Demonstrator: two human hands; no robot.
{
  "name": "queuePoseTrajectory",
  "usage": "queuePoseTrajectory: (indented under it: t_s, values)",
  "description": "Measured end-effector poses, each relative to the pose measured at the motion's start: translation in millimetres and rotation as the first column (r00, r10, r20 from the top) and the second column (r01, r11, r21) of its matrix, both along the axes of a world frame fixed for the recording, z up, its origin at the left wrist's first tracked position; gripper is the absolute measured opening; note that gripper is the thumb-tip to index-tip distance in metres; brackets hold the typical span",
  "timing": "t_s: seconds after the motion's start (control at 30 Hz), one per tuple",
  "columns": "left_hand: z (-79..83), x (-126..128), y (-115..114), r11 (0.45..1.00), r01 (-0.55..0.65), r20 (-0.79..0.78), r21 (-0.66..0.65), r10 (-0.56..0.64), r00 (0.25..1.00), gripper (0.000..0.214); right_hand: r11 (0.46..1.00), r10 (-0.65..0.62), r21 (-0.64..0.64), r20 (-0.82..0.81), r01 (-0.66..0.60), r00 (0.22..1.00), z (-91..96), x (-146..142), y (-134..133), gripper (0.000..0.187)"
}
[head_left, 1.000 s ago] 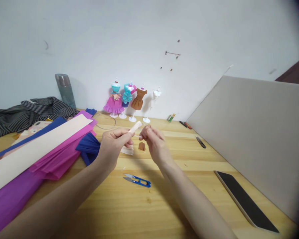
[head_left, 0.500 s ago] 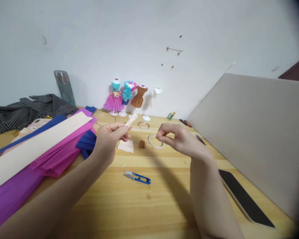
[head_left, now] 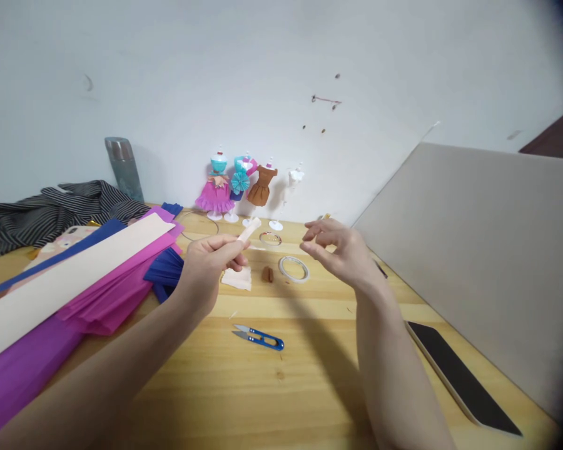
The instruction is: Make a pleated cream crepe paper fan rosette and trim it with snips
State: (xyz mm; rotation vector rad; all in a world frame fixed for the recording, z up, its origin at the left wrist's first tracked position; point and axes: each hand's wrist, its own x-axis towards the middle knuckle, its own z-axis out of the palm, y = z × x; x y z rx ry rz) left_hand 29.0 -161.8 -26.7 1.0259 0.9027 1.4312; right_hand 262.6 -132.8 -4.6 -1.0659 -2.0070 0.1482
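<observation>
Between the thumb and fingers of my left hand point(head_left: 216, 256) is a narrow pale strip point(head_left: 251, 229), its end pointing up and away. My right hand point(head_left: 333, 247) hovers to the right with fingers apart and nothing visible in it. Just left of that hand lies a white roll of tape point(head_left: 294, 269). A small brown folded piece point(head_left: 267, 274) rests beside the tape. Partly behind my left hand is a pale crinkled piece point(head_left: 237, 278). Blue thread snips point(head_left: 260, 337) lie closer to me on the wooden table point(head_left: 244, 400).
Small dress forms in paper clothes, one with a brown dress point(head_left: 263, 185), and a bare white form point(head_left: 295, 178) stand by the wall. Coloured crepe paper point(head_left: 98, 275) covers the left side. A dark-screened phone point(head_left: 462, 378) and a large pale panel point(head_left: 478, 250) are on the right.
My right hand has lifted away from the tape roll, up and slightly right, and its pinched fingers have spread. My left hand still holds the pale strip in nearly the same place.
</observation>
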Motion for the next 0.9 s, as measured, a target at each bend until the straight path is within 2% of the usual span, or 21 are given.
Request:
queuePoseTrajectory:
  t_s: [0.07,0.17,0.27,0.33,0.47,0.6,0.73,0.83,0.9]
  values:
    - [-0.6,0,0,1.000,0.018,0.000,-0.003,-0.018,1.000,0.012,0.995,0.095,-0.030,-0.124,-0.099,0.988,-0.5,-13,-5,0.030]
    - [0.0,1,-2,0.999,0.035,-0.001,-0.006,-0.035,0.999,0.012,0.966,0.182,-0.136,-0.253,-0.221,0.950,-6.0,-36,-14,0.016]
    - [1.4,1,-3,0.999,0.044,-0.010,0.000,-0.044,0.999,0.012,0.930,0.192,-0.238,-0.334,-0.280,0.923,-17.2,-57,-18,0.025]
    - [1.5,2,-4,0.999,0.051,-0.012,0.011,-0.051,0.999,0.012,0.928,0.157,-0.262,-0.365,-0.263,0.918,-24.6,-66,-17,0.026]
    - [-0.9,2,-2,0.998,0.060,-0.014,0.017,-0.060,0.998,0.010,0.935,0.112,-0.271,-0.381,-0.227,0.918,-29.4,-74,-17,0.014]
    - [-3.2,5,-4,0.999,0.052,-0.070,0.003,-0.052,0.996,0.011,0.950,0.140,-0.246,-0.210,-0.190,0.968,-19.0,-70,-23,0.020]
    - [-1.4,9,-9,0.998,0.060,-0.126,-0.015,-0.061,0.990,0.012,0.985,0.054,-0.157,-0.084,-0.067,0.995,-4.8,-62,-32,0.019]
    - [-0.1,8,-8,0.999,0.024,-0.138,0.048,-0.017,0.990,0.012,0.979,0.056,-0.186,-0.134,-0.081,0.989,1.6,-57,-38,0.020]
    - [-0.8,5,-5,0.992,-0.041,-0.160,0.122,0.061,0.985,0.013,0.957,0.107,-0.240,-0.229,-0.162,0.967,1.9,-58,-42,0.020]
